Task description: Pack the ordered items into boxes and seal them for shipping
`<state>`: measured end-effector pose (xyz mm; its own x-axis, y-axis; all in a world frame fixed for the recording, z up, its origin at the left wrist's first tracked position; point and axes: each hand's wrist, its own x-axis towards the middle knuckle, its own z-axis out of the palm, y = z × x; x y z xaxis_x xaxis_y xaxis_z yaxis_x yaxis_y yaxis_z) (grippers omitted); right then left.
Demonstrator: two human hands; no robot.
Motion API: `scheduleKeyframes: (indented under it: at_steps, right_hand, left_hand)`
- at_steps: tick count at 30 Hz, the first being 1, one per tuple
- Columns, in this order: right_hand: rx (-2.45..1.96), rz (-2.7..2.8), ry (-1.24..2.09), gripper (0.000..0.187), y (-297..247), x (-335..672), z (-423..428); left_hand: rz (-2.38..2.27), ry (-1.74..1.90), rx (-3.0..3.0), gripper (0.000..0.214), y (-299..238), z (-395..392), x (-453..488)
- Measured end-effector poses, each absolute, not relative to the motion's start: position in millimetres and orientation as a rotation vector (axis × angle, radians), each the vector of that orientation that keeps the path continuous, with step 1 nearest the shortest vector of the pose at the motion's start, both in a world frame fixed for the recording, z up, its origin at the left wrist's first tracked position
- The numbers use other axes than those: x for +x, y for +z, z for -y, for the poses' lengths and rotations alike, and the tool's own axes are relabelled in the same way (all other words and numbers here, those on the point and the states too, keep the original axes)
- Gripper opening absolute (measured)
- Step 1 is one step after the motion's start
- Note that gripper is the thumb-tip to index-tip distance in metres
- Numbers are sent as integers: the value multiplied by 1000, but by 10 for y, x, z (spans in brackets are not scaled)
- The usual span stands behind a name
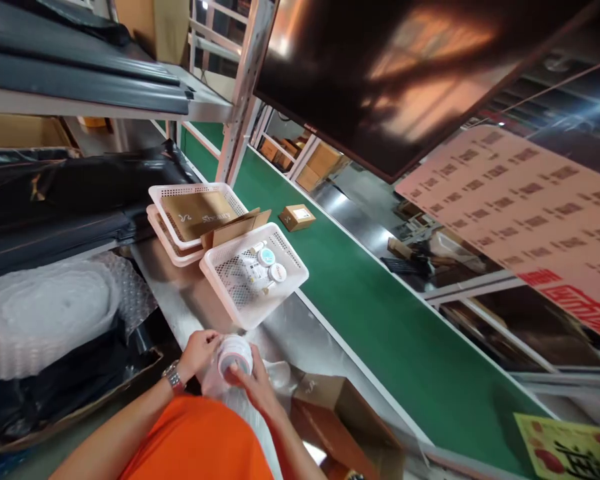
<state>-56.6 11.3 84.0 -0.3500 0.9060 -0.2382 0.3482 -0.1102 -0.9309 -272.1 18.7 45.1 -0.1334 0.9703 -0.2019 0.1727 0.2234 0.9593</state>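
Note:
Both hands hold a small round white jar (234, 355) wrapped in clear bubble wrap, low in the head view above the steel bench. My left hand (199, 351) grips its left side, with a watch on the wrist. My right hand (253, 385) cups it from below and the right, fingers curled round it. Loose bubble wrap (275, 375) trails under the jar. Just beyond stands a white mesh basket (285, 288) holding several small jars and tubes.
Two stacked white baskets (166, 200) behind hold a tan flat carton. A big bubble wrap roll (40, 313) lies left. An open cardboard box (345, 413) sits right of my hands. A green conveyor belt (380, 313) carries a small box (297, 217). Shelving stands overhead.

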Motion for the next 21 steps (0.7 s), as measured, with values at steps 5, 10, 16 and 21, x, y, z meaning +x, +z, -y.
scheduleKeyframes:
  at_steps: [5,10,16,21]
  right_hand:
    - [-1399,2079,1153,67,703,-398,-44]
    - [-1200,2357,1019,63,731,-312,-67]
    - [-1475,2078,1113,68,577,-320,-40]
    - [-1331,2261,975,60,440,-401,3]
  left_hand:
    - [-1591,994,1278,41,376,-61,-2643]
    - [-1615,786,1433,37,245,52,-2654]
    - [-1713,737,1518,45,305,162,-2624]
    - [-1675,973,1495,48,491,129,-2532]
